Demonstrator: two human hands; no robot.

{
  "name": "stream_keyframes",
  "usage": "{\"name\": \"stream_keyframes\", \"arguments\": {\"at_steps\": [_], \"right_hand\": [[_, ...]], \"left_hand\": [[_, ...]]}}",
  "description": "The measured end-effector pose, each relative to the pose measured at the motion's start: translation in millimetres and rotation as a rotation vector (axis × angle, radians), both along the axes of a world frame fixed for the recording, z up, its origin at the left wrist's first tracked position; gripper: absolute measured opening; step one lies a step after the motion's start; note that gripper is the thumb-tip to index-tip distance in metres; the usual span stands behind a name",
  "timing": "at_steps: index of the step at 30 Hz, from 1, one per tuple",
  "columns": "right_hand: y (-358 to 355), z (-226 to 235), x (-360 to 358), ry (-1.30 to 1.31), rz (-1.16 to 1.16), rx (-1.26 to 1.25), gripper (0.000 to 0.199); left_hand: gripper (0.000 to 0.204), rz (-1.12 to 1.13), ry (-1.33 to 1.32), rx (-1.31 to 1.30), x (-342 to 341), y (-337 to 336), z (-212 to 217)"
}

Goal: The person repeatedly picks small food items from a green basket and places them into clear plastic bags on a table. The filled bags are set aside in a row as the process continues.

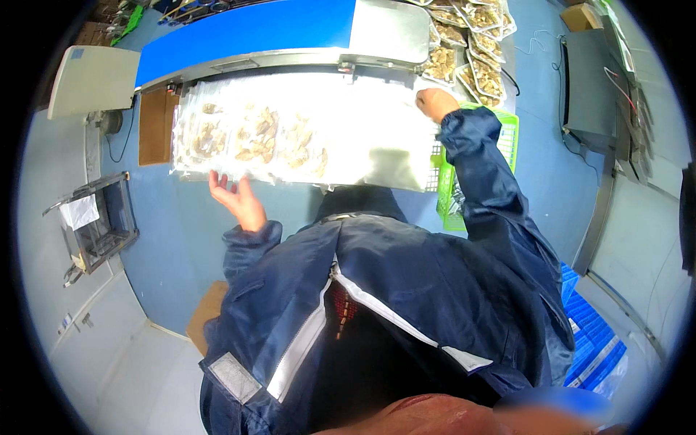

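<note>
Several clear plastic bags of pale food pieces (254, 138) lie in a row on a bright steel machine bed (377, 130). My left hand (238, 199) hovers at the bed's near edge, palm up, fingers apart, holding nothing, just below the bags. My right hand (435, 103) reaches to the bed's right end, fingers curled; what it grips, if anything, is hidden. Both arms wear dark blue jacket sleeves.
A blue and steel machine lid (290, 32) stands behind the bed. Stacked filled bags (471, 51) lie at the back right, above a green plastic crate (453, 196). A metal rack (101, 225) stands on the left, a grey cabinet (591, 94) on the right, blue crates (594, 341) lower right.
</note>
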State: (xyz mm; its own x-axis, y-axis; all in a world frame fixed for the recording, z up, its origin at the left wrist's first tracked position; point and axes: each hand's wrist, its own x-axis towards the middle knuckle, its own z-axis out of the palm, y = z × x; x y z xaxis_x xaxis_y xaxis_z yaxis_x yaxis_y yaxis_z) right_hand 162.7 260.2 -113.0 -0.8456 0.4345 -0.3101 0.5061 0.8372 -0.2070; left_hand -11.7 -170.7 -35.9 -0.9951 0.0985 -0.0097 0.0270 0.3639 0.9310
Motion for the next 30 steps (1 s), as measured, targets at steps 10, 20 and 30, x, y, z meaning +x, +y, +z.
{"name": "stream_keyframes", "arguments": {"at_steps": [10, 20, 30], "right_hand": [[-56.1, 203.7, 29.6, 0.324, 0.106, -0.852, 0.016], [-62.6, 147.2, 91.6, 0.477, -0.121, -0.917, 0.024], [-96.0, 128.7, 55.1, 0.775, -0.37, -0.46, 0.026]], "left_hand": [[0.017, -1.225, -0.172, -0.131, 47.5, 168.9, 89.8], [0.033, -0.993, 0.125, -0.259, 86.9, 208.8, 64.1], [0.016, -0.688, -0.857, 0.079, 77.9, 200.0, 57.3]]}}
